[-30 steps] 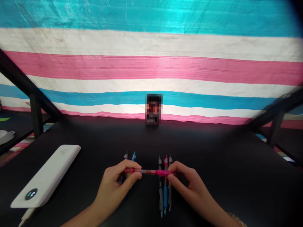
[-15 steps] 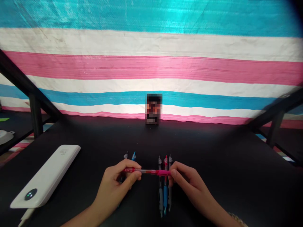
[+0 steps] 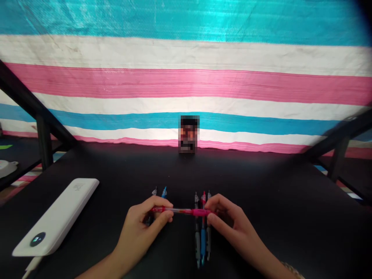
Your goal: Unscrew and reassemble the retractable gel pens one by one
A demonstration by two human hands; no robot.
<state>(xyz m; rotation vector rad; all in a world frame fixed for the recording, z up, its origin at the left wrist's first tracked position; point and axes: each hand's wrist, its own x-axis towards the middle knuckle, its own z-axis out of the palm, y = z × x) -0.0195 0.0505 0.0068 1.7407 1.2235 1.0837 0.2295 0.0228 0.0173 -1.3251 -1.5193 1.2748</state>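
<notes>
A red pen (image 3: 183, 211) is held level above the black table (image 3: 261, 193), lying crosswise. My left hand (image 3: 143, 228) pinches its clear left end between thumb and fingers. My right hand (image 3: 229, 224) pinches the pink grip at its right end. Three pens (image 3: 202, 236) lie side by side on the table under the red pen, tips toward me. Two more pens (image 3: 159, 192) lie behind my left hand, mostly hidden by it.
A white power bank (image 3: 58, 217) with a lit indicator lies at the left, a cable leaving its near end. A small blurred dark object (image 3: 188, 133) stands at the table's far edge against a striped tarp (image 3: 186, 77). Black frame bars (image 3: 40, 128) flank both sides.
My right hand's fingers shifted slightly on the pen's pink end, loosening and closing again. The pen and my left hand stayed in place.
</notes>
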